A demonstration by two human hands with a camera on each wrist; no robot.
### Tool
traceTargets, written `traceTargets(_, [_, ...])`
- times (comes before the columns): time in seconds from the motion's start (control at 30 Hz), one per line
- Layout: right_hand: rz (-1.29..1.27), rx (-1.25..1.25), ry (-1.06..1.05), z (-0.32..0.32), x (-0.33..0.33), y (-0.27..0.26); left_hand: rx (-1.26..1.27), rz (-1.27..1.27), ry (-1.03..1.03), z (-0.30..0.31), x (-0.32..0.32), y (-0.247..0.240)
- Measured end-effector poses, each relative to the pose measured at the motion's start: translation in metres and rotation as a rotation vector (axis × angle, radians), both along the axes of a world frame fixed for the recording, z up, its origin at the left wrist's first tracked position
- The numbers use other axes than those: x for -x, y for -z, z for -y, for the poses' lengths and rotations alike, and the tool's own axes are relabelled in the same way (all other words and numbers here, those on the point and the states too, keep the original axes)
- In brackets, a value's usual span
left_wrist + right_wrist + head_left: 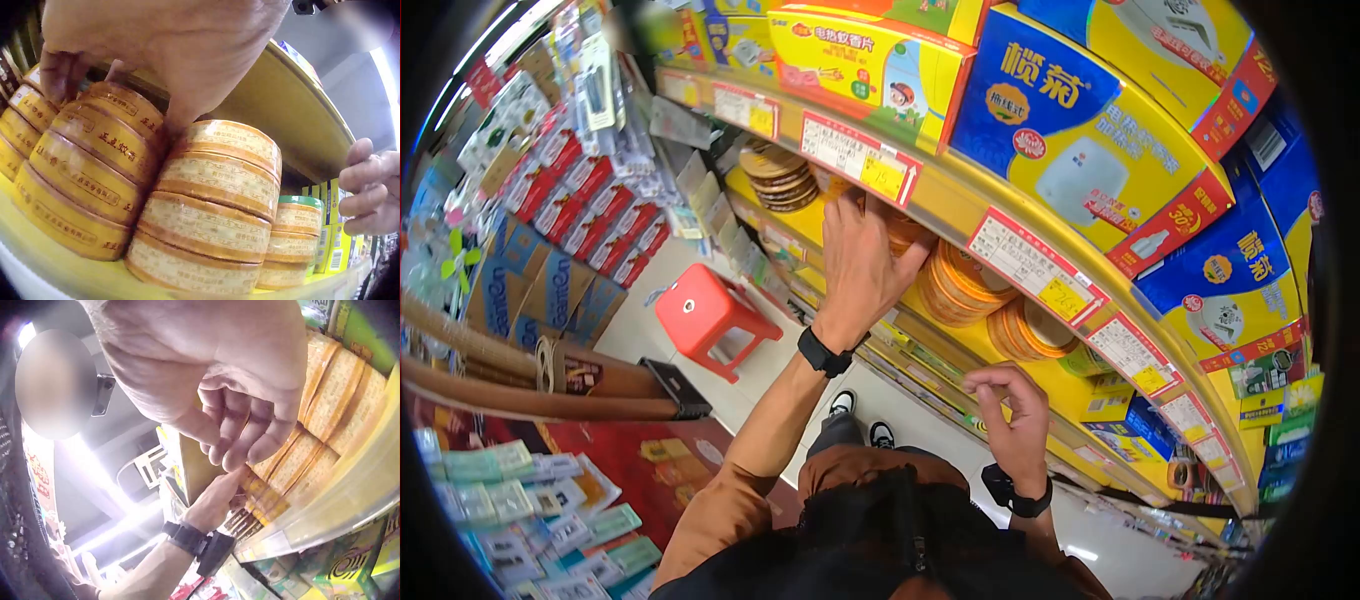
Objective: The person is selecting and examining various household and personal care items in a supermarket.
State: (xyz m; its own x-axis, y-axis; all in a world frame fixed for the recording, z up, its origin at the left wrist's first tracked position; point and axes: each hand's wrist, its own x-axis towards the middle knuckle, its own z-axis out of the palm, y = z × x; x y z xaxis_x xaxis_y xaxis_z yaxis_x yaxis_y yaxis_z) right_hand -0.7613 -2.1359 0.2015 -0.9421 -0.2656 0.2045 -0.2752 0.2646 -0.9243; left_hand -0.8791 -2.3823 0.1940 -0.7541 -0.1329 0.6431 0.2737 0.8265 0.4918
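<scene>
On the lower yellow shelf stand stacks of round mosquito-coil boxes. My left hand (855, 265) reaches in under the upper shelf and grips the top box (122, 106) of a yellow stack (81, 187). In the left wrist view its thumb goes down on the right side and its fingers on the far left, their tips partly hidden. Close on the right is a stack of pale boxes with orange edges (206, 212), with a shorter pale stack (294, 240) beyond it. My right hand (1012, 410) hovers before the shelf, fingers loosely curled, holding nothing.
Over the hands runs the upper shelf's edge with price tags (860, 160), bearing blue and yellow boxes (1090, 150). Dark-edged round boxes (778, 178) stand farther left. A red stool (710, 310) is on the floor, with red packages (585, 205) behind it.
</scene>
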Motion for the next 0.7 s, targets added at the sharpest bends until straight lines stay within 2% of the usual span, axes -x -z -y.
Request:
traceTargets(0.17, [-0.180,-0.073,0.223,0.040,0.016,-0.024,0.058,-0.017,0.089,0.014,0.008,0.001])
traceTargets(0.23, [-0.380,-0.179,0.385,0.061,0.027,-0.030,0.061,-0.030,0.106,0.018,0.008,0.004])
traceTargets(0.27, [-0.379,-0.327,0.448,0.070,0.029,-0.032,0.042,-0.021,0.130,0.021,0.009,0.007])
traceTargets(0.37, [-0.423,-0.479,0.559,0.086,0.048,-0.012,-0.040,-0.063,0.112,0.024,0.007,0.010])
traceTargets(0.43, [-0.422,-0.552,0.572,0.087,0.053,-0.006,-0.082,-0.048,0.146,0.033,-0.002,0.012])
traceTargets(0.5, [-0.462,-0.754,0.590,0.090,0.052,-0.005,-0.117,-0.029,0.181,0.044,-0.010,0.016])
traceTargets(0.7, [-0.418,-0.609,0.609,0.096,0.045,-0.015,-0.338,-0.033,0.416,0.062,-0.029,0.027])
